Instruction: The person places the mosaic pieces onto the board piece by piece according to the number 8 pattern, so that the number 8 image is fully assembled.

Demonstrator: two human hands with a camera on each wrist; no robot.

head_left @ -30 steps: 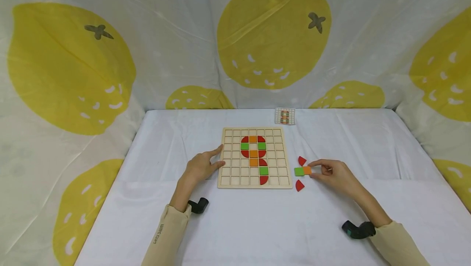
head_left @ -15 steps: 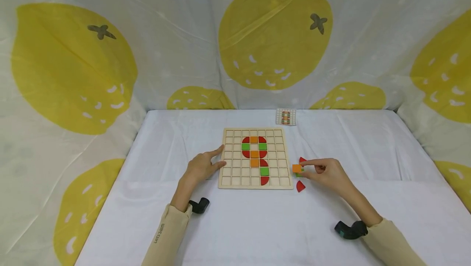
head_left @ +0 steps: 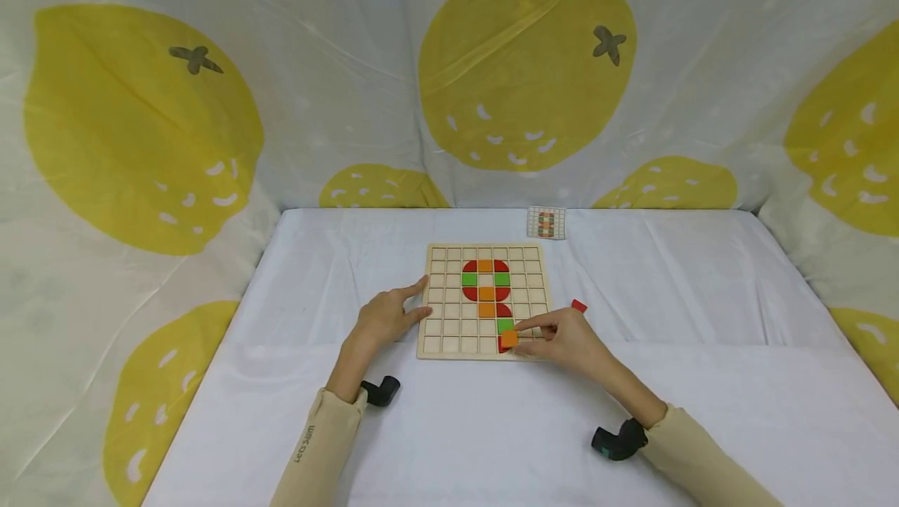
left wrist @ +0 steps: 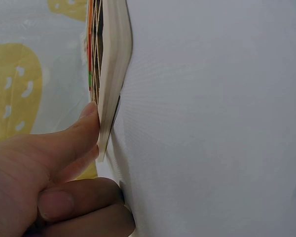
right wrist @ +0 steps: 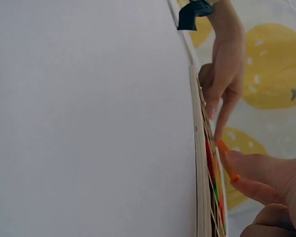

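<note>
In the head view, my right hand pinches an orange square tile between thumb and fingers. It holds the tile over the lower part of a wooden grid board, partly covering a red quarter-circle tile there. Just above is a green square tile in its cell. More red, green and orange tiles form a loop in the upper cells. My left hand touches the board's left edge with thumb and index finger spread. In the right wrist view, the orange tile appears edge-on, tilted above the board.
A small pattern card lies behind the board on the white tablecloth. A loose red quarter-circle tile rests right of the board. My right hand hides the spot just below it. A lemon-print cloth rises behind.
My right hand has picked up the orange tile from beside the green one and carried it left over the board. The left hand stays at the board's edge.
</note>
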